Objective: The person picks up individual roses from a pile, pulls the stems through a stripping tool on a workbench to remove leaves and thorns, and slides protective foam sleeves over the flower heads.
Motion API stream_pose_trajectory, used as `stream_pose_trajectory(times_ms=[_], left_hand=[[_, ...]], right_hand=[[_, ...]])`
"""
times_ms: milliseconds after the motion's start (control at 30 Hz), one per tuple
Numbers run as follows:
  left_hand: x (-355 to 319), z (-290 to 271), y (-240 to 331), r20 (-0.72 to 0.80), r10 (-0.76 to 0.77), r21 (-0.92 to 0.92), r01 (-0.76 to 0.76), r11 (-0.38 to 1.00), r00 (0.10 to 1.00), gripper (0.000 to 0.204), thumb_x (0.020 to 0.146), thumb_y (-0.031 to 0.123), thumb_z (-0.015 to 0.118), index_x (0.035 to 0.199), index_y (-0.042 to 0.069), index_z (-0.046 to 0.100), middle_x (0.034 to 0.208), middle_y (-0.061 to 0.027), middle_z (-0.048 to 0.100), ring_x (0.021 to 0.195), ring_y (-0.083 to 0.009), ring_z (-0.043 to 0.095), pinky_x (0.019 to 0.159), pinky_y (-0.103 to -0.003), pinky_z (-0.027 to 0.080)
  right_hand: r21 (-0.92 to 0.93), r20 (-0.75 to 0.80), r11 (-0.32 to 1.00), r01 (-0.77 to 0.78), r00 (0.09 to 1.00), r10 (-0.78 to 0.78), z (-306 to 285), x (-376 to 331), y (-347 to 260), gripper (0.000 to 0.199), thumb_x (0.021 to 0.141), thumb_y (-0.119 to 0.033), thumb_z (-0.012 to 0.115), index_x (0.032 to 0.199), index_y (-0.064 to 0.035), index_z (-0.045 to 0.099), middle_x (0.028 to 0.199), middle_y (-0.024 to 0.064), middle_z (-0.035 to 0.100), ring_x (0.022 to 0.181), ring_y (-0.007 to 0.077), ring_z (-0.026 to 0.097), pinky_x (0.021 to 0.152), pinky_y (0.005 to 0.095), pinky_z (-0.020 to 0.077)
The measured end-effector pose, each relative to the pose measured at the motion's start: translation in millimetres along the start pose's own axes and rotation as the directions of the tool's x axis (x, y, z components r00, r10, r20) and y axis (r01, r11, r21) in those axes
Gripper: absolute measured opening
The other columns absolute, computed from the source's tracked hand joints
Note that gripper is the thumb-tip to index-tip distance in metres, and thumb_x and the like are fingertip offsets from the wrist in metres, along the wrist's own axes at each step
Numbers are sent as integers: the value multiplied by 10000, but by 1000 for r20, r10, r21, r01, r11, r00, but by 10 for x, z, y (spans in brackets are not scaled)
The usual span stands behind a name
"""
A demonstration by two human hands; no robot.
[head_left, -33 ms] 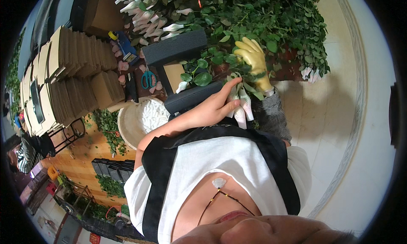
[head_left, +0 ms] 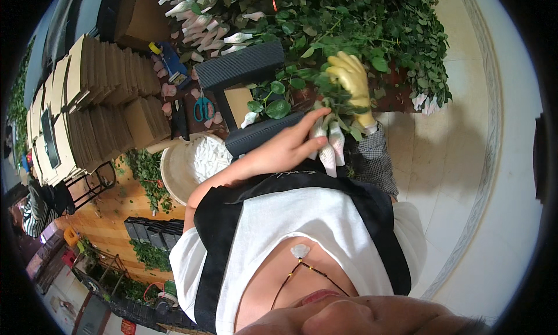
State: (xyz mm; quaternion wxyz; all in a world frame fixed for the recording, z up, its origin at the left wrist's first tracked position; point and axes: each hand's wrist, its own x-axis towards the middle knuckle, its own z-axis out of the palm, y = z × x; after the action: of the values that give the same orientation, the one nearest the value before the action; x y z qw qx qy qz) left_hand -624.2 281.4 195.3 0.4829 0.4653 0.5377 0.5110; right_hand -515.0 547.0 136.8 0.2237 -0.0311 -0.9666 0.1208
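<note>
My bare left hand reaches across from the left, its thumb and fingers closed around several leafy rose stems below their heads. These roses have pale buds wrapped in white netting and point down toward my apron. My right hand, in a yellow glove, is beside the leaves of the same stems, its fingers stretched out and pointing away from me. Motion blurs the leaves next to the glove, and the stems between my hands are partly hidden. Left of the stems, a black corrugated block lies close under my left forearm.
A large heap of leafy roses fills the far side. Another black corrugated block, teal-handled scissors and a blue tool lie left. A bucket of small white pieces stands near stacked cardboard.
My gloved right hand has shifted slightly right and toward me. The leaves beside it have moved, and the netted rose heads have slid slightly left. My left hand stays nearly in place.
</note>
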Motion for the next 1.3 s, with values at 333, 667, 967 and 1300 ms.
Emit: stream_pose_trajectory(times_ms=[333,667,967,1300], left_hand=[[-209,-1058,-1873,-13,-326,598,269,755,945,371,881,249,690,1171,20,663,1126,-238,669,1026,-401,649,875,-461,509],[96,-452,4,-104,-151,287,175,942,983,352,1006,325,557,1034,-23,605,757,-203,666,697,-329,662,652,-438,496],[212,-253,227,-143,127,348,-70,935,982,442,947,78,635,1363,-10,517,1078,-132,646,1003,-200,625,906,-336,497],[31,-1060,-1441,-179,-594,791,474,388,784,566,942,498,578,1275,42,629,1169,-248,670,1042,-424,657,912,-489,522]], right_hand=[[25,-234,968,-248,940,247,-376,-124,384,448,869,-263,704,1241,-29,618,1278,164,623,1201,354,587,1025,482,449],[143,-52,984,-104,992,113,-177,107,-332,460,953,-271,578,1384,-110,572,1417,152,535,1312,347,500,1104,494,378],[21,-301,980,-198,934,195,-816,80,-324,374,847,-367,605,1050,-52,604,1188,177,624,1124,377,571,879,420,520],[235,-868,777,-584,233,438,-2574,-1116,362,397,954,-330,514,1215,-35,562,1256,159,618,1164,304,571,977,388,465]])
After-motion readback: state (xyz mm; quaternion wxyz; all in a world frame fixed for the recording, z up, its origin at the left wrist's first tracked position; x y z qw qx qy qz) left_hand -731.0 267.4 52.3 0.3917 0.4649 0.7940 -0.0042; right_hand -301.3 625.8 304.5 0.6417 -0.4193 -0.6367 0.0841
